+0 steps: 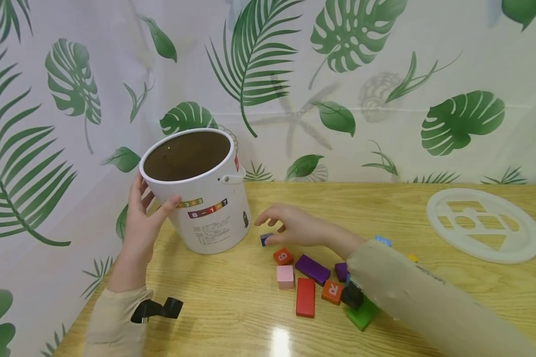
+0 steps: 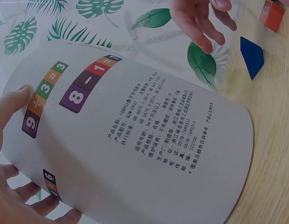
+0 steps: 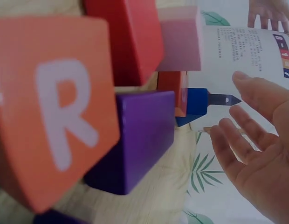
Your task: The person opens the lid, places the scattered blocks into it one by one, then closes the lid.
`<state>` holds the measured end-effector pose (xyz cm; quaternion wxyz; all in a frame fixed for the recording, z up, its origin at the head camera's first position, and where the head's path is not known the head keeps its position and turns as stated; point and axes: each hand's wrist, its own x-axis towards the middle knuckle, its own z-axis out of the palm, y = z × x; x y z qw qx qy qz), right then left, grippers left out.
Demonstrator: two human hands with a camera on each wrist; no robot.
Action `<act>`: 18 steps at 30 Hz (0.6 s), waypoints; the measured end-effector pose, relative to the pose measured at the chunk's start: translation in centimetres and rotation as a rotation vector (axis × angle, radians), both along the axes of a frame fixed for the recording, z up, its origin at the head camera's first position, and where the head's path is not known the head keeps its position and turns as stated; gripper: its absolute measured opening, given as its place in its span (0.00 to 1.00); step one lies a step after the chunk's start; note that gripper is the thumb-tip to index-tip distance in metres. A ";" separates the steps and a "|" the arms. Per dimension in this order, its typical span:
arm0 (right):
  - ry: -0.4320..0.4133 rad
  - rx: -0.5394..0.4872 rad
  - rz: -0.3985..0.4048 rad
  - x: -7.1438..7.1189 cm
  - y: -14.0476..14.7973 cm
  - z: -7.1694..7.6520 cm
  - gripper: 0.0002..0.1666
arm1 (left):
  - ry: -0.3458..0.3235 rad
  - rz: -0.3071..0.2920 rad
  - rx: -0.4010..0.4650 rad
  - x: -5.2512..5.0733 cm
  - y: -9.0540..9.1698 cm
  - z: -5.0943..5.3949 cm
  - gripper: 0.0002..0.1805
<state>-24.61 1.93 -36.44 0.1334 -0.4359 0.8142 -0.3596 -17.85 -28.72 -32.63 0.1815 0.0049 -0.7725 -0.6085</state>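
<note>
A: What lies nearest on the wood-grain tabletop [image 1: 232,307]?

B: A flat green block [image 1: 362,315], partly hidden by the right arm, and a glossy red rectangular block [image 1: 305,297]. Just beyond come an orange block marked R [image 1: 332,292] and a pale pink cube [image 1: 285,277].

A: And past those?

B: A long purple rectangular block [image 1: 312,269], set at a slant, then an orange-red block with a pale letter [image 1: 283,256]. After it sits a small dark blue block with slanted sides [image 1: 265,239], between that lettered block and the bucket.

A: Does anyone hold the blue one?

B: No. The right hand [image 1: 297,226] is over it with loose, parted fingers; the right wrist view shows a gap between them and the block.

A: The other hand?

B: The left hand [image 1: 141,223] grips the side of a tall, round white bucket [image 1: 214,213], thumb on the printed front and fingers bent around the side. The bucket stands on the tabletop, left of the blocks, its mouth uncovered.

A: Anything farther?

B: A white disc with cut-out shapes [image 1: 455,239] lies far to the right, and behind everything hangs a white cloth printed with green leaves [image 1: 384,129].
</note>
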 end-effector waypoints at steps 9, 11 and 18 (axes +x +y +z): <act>0.067 0.095 0.016 -0.6 -0.7 -0.6 0.18 | 0.018 -0.007 0.004 -0.1 -0.1 -0.1 0.50; 0.076 0.112 0.020 -0.6 -0.8 -0.8 0.17 | 0.017 -0.006 0.004 -0.1 -0.1 -0.1 0.50; 0.055 0.151 0.007 -0.6 -1.2 -1.2 0.17 | 0.016 0.001 -0.001 -0.2 -0.1 -0.2 0.50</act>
